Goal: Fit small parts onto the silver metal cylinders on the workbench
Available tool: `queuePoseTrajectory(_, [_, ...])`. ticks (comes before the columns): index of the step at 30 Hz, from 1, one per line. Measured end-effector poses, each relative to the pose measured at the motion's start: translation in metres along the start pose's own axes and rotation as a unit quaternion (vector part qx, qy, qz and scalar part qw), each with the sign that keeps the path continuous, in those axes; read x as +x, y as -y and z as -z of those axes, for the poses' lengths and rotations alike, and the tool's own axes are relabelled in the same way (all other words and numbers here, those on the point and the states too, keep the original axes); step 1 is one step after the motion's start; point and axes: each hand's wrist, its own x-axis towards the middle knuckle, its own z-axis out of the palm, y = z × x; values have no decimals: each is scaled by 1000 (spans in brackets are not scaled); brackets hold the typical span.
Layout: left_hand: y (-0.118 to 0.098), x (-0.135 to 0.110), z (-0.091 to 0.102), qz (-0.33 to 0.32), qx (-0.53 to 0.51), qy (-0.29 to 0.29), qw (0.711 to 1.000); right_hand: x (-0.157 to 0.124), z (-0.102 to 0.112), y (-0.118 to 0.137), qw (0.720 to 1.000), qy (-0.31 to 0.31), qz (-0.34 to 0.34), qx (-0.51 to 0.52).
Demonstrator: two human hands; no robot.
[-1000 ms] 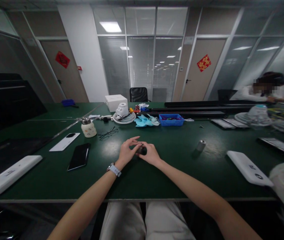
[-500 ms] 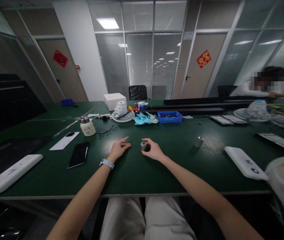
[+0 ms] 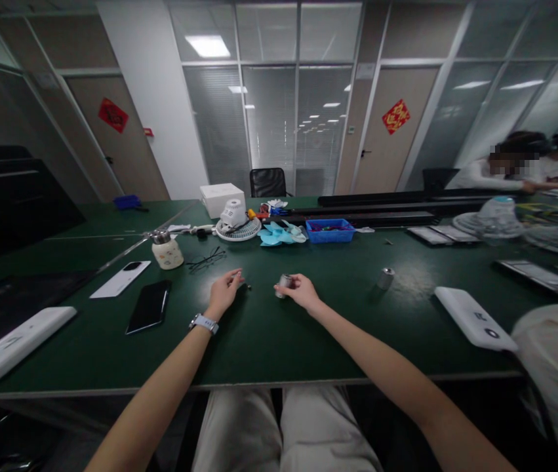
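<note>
My right hand [image 3: 303, 292] grips a small silver metal cylinder [image 3: 283, 284], tilted just above the green table [image 3: 269, 334]. My left hand [image 3: 223, 294], with a watch on the wrist, rests a little to its left, fingers pinched together near a tiny dark part [image 3: 249, 286] lying on the table. Whether those fingers hold anything is too small to tell. A second silver cylinder [image 3: 385, 278] stands upright farther right, apart from both hands.
A black phone [image 3: 148, 306], a white phone [image 3: 120, 278], a cream bottle [image 3: 166, 252] and glasses [image 3: 206, 259] lie at the left. A small fan [image 3: 237, 221], light blue fan blades [image 3: 277, 233] and a blue tray [image 3: 330, 230] sit behind. White flat devices [image 3: 473, 316] lie at both sides. People sit at the far right.
My hands were together around the cylinder; the left has let go and drawn left. The right keeps the cylinder and has tilted it.
</note>
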Motion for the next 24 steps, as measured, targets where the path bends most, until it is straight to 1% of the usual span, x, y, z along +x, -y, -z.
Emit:
queuePoseTrajectory(2, [-1, 0, 0, -1, 2, 2, 1000, 0, 8, 10, 992, 23, -59, 106])
queuePoseTrajectory(4, [-2, -1, 1, -4, 4, 3, 1000, -2, 16, 20, 970, 69, -113, 204])
queuePoseTrajectory(6, [-3, -2, 2, -8, 4, 2, 1000, -5, 23, 29, 945, 108, -152, 269])
queuePoseTrajectory(7, [-3, -2, 2, -9, 5, 2, 1000, -7, 26, 33, 938, 119, -160, 284])
queuePoseTrajectory(9, [-4, -3, 2, -9, 7, 1, 1000, -10, 28, 38, 933, 125, -168, 294])
queuePoseTrajectory(14, [-6, -4, 3, -7, 10, 4, 1000, -12, 29, 45, 913, 112, -190, 344])
queuePoseTrajectory(16, [-7, -5, 3, -12, 12, 2, 1000, -12, 33, 50, 910, 121, -171, 358])
queuePoseTrajectory(17, [-7, -5, 3, -13, 14, 1, 1000, -11, 36, 52, 911, 126, -150, 363])
queuePoseTrajectory(20, [-7, -5, 3, -14, 19, 2, 1000, -4, 52, 60, 920, 120, -65, 367])
queuePoseTrajectory(22, [-7, -5, 3, -16, 20, 5, 1000, 5, 66, 62, 942, 75, -19, 328])
queuePoseTrajectory(23, [-7, -5, 3, -17, 21, 6, 1000, 11, 73, 62, 958, 30, 0, 284])
queuePoseTrajectory(24, [-8, -5, 3, -17, 22, 8, 1000, 16, 81, 61, 975, -33, 21, 220])
